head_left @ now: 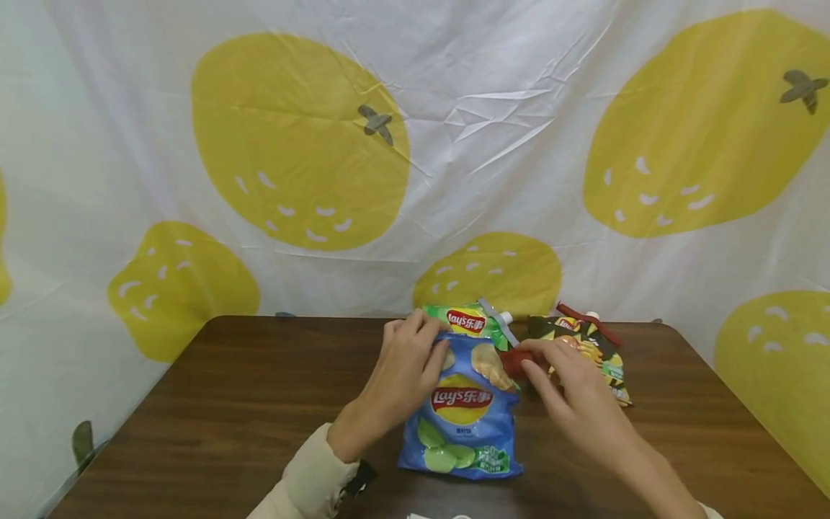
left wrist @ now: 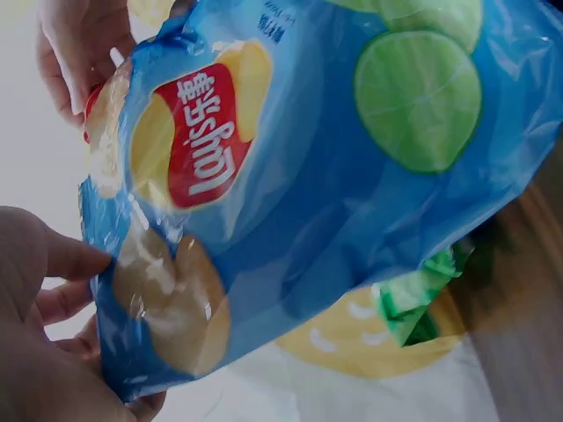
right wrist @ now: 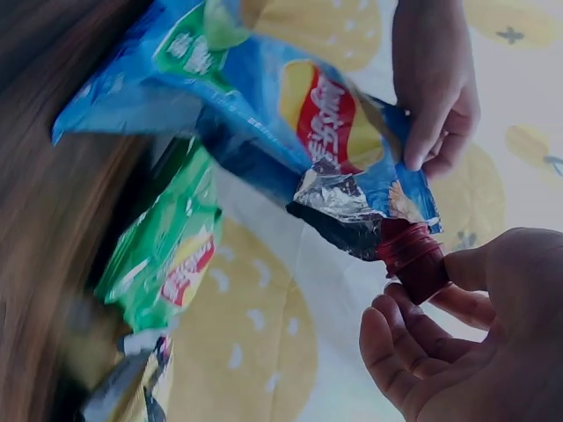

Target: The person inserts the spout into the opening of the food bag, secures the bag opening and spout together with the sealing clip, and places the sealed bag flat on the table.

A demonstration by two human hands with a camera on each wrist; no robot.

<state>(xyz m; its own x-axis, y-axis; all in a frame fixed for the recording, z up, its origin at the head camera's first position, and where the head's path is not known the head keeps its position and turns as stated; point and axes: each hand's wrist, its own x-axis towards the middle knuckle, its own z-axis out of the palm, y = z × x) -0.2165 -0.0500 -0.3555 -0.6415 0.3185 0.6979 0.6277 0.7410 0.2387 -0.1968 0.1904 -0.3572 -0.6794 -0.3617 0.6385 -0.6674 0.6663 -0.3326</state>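
Note:
A blue bag of Lay's chips (head_left: 462, 432) stands near the middle of the table, its printed front toward me. My left hand (head_left: 405, 353) pinches the bag's top left edge between thumb and fingers. At the torn top right corner, where silver lining shows, a dark red screw cap (right wrist: 420, 264) with ridges sticks out. My right hand (head_left: 577, 386) pinches this cap, thumb on one side and fingertips on the other. In the left wrist view, the bag mostly covers the right hand's fingertips.
Behind the blue bag lies a green Lay's bag (head_left: 468, 319) with a grey clip (head_left: 498, 321) and white cap. To its right is a black Lay's bag (head_left: 586, 349) with a red clip (head_left: 586, 322). A lemon-print cloth (head_left: 311, 288) hangs beyond the wooden table (head_left: 272, 404).

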